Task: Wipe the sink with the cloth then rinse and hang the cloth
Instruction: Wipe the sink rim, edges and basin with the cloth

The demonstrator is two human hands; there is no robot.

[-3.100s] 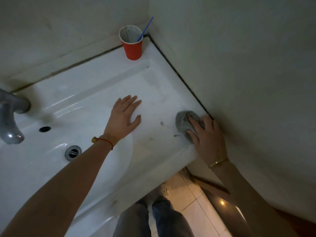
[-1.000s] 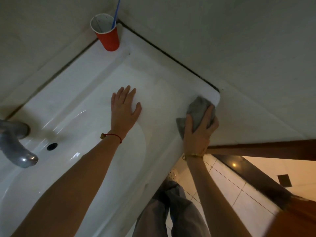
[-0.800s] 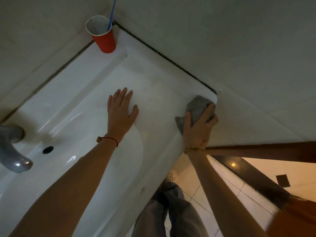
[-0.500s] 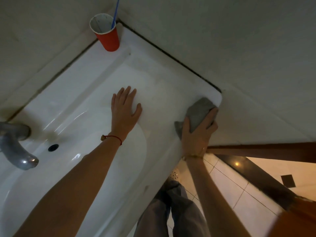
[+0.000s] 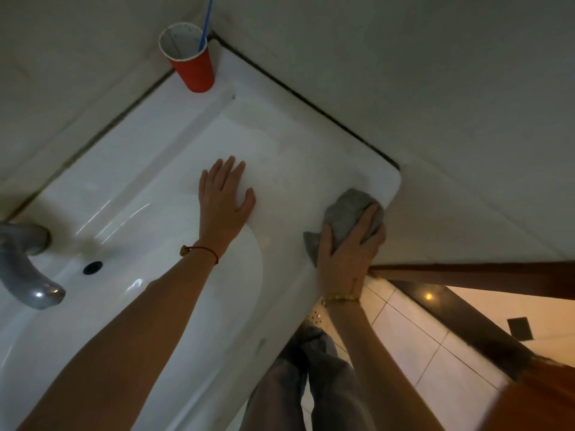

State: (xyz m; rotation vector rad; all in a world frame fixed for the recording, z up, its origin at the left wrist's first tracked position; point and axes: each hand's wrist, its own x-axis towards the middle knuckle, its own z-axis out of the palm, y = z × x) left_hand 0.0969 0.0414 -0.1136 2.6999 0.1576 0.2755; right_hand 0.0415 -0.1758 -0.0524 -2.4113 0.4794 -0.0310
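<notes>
Sink (image 5: 149, 188) fills white-walled corner above tiled floor (image 5: 413, 334).

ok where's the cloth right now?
In the head view the grey cloth sits bunched under the right hand on the sink ledge's front right corner, by the wall, right of the flat left hand.

Both my arms bare, no sleeves. Thin red string bracelet (image 5: 203, 251) with a small gold-tone charm on my left wrist. Gold chain bracelet (image 5: 339, 298) on my right wrist. Grey-blue jeans (image 5: 314, 384) on my legs below.
</notes>
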